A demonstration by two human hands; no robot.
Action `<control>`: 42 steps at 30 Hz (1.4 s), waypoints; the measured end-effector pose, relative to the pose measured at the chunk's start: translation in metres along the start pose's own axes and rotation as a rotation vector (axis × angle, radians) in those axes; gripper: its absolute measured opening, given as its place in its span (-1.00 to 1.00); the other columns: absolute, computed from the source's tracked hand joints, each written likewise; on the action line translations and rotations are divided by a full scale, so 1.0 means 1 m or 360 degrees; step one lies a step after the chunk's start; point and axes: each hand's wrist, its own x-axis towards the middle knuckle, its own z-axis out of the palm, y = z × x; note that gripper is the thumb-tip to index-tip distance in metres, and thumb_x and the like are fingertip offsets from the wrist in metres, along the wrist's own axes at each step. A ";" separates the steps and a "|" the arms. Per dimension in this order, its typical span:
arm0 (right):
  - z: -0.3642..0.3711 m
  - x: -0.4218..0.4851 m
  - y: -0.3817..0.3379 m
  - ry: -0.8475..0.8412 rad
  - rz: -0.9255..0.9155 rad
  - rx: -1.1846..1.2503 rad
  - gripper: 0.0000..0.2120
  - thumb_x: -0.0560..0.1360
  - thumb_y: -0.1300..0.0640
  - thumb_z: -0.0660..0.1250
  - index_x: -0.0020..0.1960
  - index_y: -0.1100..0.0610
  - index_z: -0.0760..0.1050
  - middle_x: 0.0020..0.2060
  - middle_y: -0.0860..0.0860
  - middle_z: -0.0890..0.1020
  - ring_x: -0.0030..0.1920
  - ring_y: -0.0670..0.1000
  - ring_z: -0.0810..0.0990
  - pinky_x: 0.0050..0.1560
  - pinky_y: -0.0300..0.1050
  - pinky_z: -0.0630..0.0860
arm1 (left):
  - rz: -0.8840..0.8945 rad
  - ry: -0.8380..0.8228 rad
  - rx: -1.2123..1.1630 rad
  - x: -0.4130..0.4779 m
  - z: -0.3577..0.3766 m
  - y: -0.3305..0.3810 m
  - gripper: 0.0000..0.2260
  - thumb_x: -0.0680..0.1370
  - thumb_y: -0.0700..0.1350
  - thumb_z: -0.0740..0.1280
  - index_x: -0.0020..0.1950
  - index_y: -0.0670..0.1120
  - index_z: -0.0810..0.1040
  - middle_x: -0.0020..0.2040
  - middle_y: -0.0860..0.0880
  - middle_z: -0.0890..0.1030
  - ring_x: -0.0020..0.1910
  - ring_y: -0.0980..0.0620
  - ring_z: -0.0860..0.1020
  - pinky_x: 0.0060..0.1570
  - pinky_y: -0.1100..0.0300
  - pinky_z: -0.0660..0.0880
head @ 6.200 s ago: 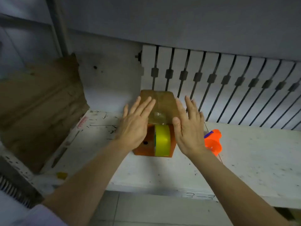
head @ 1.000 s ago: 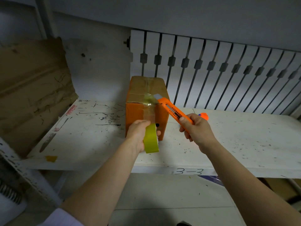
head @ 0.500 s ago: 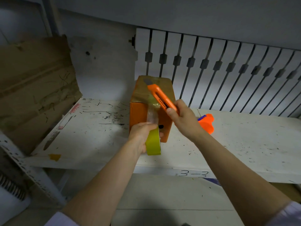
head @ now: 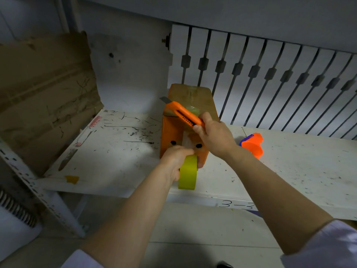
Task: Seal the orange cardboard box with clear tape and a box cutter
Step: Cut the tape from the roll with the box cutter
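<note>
**One box, one tape roll, one cutter, two hands**

One orange cardboard box stands on the scuffed white shelf board, near its front edge, its brown top flap taped. The left hand is clenched around one yellow-green roll of clear tape, held just in front of the box's near face; a strip of tape runs up that face. The right hand grasps one orange box cutter, laid across the box's top front edge, its grey blade pointing left past the corner. One orange plastic tape dispenser lies on the shelf to the right. One sheet of brown cardboard leans at the left.
</note>
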 end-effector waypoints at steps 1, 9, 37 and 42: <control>-0.002 0.000 0.001 -0.0011 0.0018 0.0076 -0.73 0.59 -0.02 0.13 0.21 0.11 0.33 -0.18 0.04 0.52 -0.17 0.11 0.56 -0.06 0.04 0.52 | 0.0017 0.0007 0.0011 0.002 0.000 -0.002 -0.88 0.51 -0.25 0.32 0.04 -0.18 0.50 -0.17 -0.24 0.63 -0.38 -0.12 0.62 -0.41 0.10 0.61; -0.028 -0.030 0.024 -0.0124 0.0098 0.0102 -0.69 0.59 0.03 0.15 0.32 0.00 0.35 0.02 0.07 0.61 0.02 0.10 0.58 0.05 0.06 0.53 | 0.0134 0.0174 -0.0124 -0.003 0.008 -0.010 -0.86 0.55 -0.09 0.29 0.06 -0.11 0.54 -0.07 -0.25 0.66 -0.19 -0.22 0.67 -0.30 0.07 0.63; -0.043 -0.048 0.018 0.0107 -0.0089 -0.0889 -0.74 0.58 -0.01 0.16 0.22 -0.02 0.47 -0.07 0.03 0.63 -0.05 0.07 0.60 -0.10 -0.06 0.52 | 0.0167 0.0350 0.0057 -0.027 0.015 0.001 -0.85 0.56 -0.08 0.27 -0.21 -0.01 0.50 -0.06 -0.23 0.67 -0.13 -0.21 0.68 -0.05 -0.09 0.62; -0.045 -0.050 0.021 0.0157 -0.0097 -0.0911 -0.74 0.58 -0.02 0.18 0.23 -0.03 0.48 -0.07 0.03 0.64 -0.05 0.07 0.60 -0.07 -0.05 0.54 | 0.0162 0.0395 0.0105 -0.026 0.015 0.000 -0.86 0.54 -0.05 0.30 -0.21 0.01 0.52 -0.07 -0.20 0.68 -0.10 -0.21 0.67 -0.03 -0.08 0.61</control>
